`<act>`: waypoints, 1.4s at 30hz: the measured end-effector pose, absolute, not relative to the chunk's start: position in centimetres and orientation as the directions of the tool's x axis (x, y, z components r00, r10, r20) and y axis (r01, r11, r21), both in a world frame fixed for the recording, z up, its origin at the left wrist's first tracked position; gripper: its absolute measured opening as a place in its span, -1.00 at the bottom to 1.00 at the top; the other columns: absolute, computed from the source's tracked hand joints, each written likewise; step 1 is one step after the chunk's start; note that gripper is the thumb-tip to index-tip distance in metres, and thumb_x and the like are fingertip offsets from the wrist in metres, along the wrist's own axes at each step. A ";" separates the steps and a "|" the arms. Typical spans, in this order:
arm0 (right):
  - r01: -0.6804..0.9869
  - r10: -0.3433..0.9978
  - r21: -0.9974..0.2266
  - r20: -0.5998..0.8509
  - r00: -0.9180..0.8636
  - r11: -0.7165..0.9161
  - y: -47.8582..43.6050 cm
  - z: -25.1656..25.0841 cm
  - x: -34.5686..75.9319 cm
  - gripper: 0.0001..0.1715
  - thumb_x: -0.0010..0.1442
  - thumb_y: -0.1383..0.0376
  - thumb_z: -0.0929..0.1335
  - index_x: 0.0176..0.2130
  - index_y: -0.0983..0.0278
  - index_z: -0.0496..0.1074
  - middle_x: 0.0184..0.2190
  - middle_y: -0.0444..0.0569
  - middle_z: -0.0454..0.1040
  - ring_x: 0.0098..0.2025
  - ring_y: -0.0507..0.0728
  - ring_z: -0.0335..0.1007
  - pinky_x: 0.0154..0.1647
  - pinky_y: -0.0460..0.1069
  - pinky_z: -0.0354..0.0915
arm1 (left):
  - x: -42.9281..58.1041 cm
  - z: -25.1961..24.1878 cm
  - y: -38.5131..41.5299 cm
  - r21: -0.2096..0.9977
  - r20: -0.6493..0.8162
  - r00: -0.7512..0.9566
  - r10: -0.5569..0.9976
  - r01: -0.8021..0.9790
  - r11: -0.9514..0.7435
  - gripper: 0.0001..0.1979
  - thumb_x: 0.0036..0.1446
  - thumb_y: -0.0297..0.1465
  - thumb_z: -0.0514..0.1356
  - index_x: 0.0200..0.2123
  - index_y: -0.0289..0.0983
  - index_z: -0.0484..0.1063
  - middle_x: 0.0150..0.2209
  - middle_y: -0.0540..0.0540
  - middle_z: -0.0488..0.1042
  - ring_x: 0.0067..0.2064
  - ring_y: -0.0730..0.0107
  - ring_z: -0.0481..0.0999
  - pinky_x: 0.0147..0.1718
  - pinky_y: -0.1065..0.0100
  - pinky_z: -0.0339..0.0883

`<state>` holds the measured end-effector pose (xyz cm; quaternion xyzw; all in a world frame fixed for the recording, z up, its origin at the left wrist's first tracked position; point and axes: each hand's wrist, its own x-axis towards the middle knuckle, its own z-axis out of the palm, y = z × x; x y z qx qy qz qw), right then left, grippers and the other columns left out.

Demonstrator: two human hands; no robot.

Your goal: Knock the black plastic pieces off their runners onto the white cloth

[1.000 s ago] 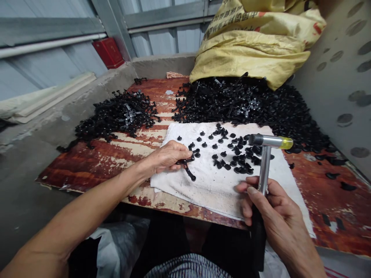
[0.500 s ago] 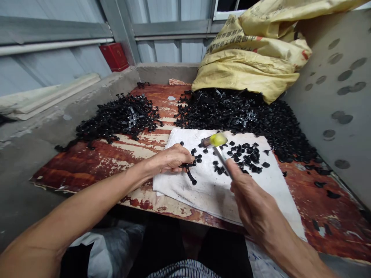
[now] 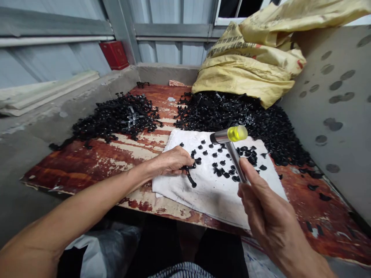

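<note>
My right hand (image 3: 261, 208) is closed round the handle of a mallet (image 3: 223, 136), which has a metal head, a clear yellow face and a dark one. The mallet is raised above the white cloth (image 3: 203, 200). My left hand (image 3: 174, 160) pinches a black part with several arms (image 3: 190, 178) against the cloth; its fingers hide some of it. Small black round pieces with short stems (image 3: 227, 173) lie scattered over the cloth, right of the held part and beneath the mallet.
A heap of black armed parts (image 3: 116, 117) lies at the left on the worn red board (image 3: 95, 166). A larger black heap (image 3: 232, 110) spills from a yellow sack (image 3: 246, 73) at the back right. A spotted pale panel (image 3: 336, 100) bounds the right side, a concrete ledge (image 3: 55, 112) the left.
The mallet has moved up and to the right, away from the black part, with my right hand. My left hand stays in about the same place, still pinching the part.
</note>
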<state>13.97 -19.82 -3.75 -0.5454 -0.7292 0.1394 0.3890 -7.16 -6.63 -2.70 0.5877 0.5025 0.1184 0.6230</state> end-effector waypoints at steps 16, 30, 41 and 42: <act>-0.020 0.992 -0.992 -0.123 0.023 -0.122 -16.8 -2.8 9.9 -0.66 0.08 0.04 0.42 -0.42 0.21 0.30 -0.74 -0.34 0.18 -0.80 -0.07 -0.01 -0.85 -0.15 0.07 | -7.4 -0.4 -10.9 0.923 -0.174 0.631 0.756 0.371 -0.097 -0.78 0.11 -0.30 0.19 -0.49 -0.31 0.34 -0.61 0.10 0.26 -0.61 0.64 0.18 -0.66 0.56 -0.01; -0.114 0.990 -0.985 -0.133 0.052 -0.126 -17.6 -3.5 8.1 -0.64 0.12 0.00 0.39 -0.31 0.21 0.32 -0.74 -0.28 0.32 -0.79 -0.04 0.12 -0.81 -0.16 0.06 | -6.6 -2.1 -11.9 0.861 -0.386 0.332 0.861 -0.205 0.465 -0.77 -0.04 -0.41 0.36 -0.42 -0.33 0.33 -0.47 0.02 0.44 -0.65 0.61 0.35 -0.79 0.55 0.16; -0.238 0.969 -0.963 -0.170 0.177 -0.126 -19.1 -4.7 10.3 -0.62 0.07 0.00 0.44 -0.30 0.22 0.36 -0.65 -0.23 0.40 -0.78 -0.08 0.12 -0.81 -0.17 0.12 | -7.6 -1.6 -6.2 0.840 -0.506 0.255 0.824 -0.068 0.538 -0.82 0.07 -0.64 0.23 -0.56 -0.44 0.37 -0.63 0.05 0.34 -0.75 0.78 0.14 -0.85 0.66 -0.14; -0.255 0.968 -0.959 -0.175 0.179 -0.126 -19.1 -4.9 10.3 -0.61 0.06 0.00 0.44 -0.30 0.23 0.37 -0.62 -0.21 0.43 -0.78 -0.08 0.13 -0.81 -0.17 0.12 | -7.5 -1.7 -6.1 0.839 -0.509 0.241 0.826 -0.073 0.538 -0.81 0.06 -0.65 0.23 -0.56 -0.44 0.37 -0.65 0.07 0.32 -0.76 0.78 0.13 -0.85 0.67 -0.14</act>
